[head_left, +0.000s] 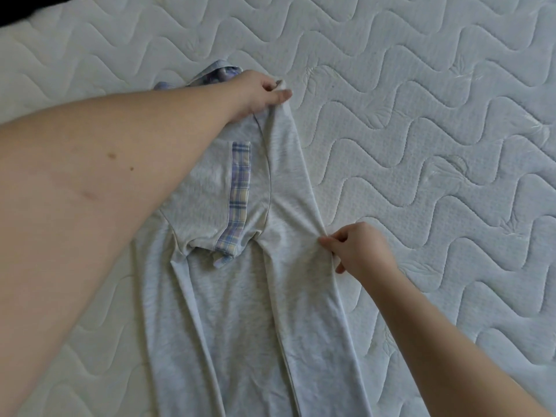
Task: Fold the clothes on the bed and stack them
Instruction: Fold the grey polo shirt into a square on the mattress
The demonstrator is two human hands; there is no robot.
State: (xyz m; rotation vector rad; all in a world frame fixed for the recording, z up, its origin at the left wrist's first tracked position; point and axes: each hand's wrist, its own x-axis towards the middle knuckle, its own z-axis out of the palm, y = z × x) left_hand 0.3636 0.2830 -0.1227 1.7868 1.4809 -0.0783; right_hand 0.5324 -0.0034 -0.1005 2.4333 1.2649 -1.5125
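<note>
A light grey shirt (240,311) with plaid trim (239,185) on its sleeve and collar lies lengthwise on the white quilted mattress (421,130). One sleeve is folded in over the body. My left hand (264,91) pinches the shirt's far right shoulder corner. My right hand (358,248) pinches the shirt's right side edge about halfway down. The cloth between both hands is pulled into a straight fold line. My left forearm covers the shirt's left side.
The mattress spreads wide to the right and beyond the shirt. A dark strip (12,7) shows at the top left corner past the mattress edge. No other clothes are in view.
</note>
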